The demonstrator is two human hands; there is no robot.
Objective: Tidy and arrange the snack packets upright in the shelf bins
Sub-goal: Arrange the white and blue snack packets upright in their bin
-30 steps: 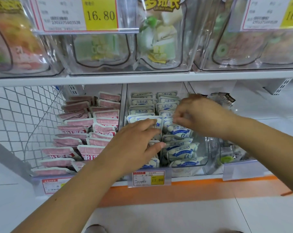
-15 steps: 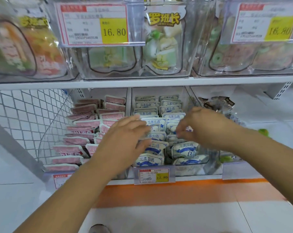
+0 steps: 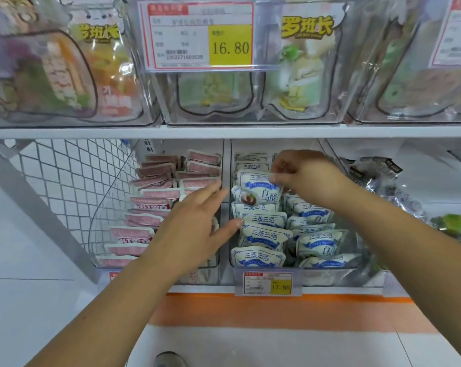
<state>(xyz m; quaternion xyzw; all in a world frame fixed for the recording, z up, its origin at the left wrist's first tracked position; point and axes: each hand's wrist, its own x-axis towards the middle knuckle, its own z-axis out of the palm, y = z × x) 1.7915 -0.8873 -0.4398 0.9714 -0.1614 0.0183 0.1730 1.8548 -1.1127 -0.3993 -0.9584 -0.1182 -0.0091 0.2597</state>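
The bins (image 3: 337, 271) are clear, glossy plastic; the blue-and-white packets (image 3: 258, 256) a smooth film with a soft sheen (pink packets (image 3: 134, 231) likewise). Side mesh (image 3: 65, 176) is white-coated wire, the price label (image 3: 267, 283) paper behind clear plastic.

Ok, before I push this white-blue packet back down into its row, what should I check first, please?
1. Right hand pinches the raised packet at its top edge: ok.
2. Left hand is free to steady the row, open, with the thumb at a packet's edge: ok.
3. The raised packet sits level with its neighbours: not ok, it stands higher.
4. A gap behind it to slot into: cannot tell, hidden by the packet and the hand.
5. Front packets in the middle bin stand upright: not ok, they lean and overlap.
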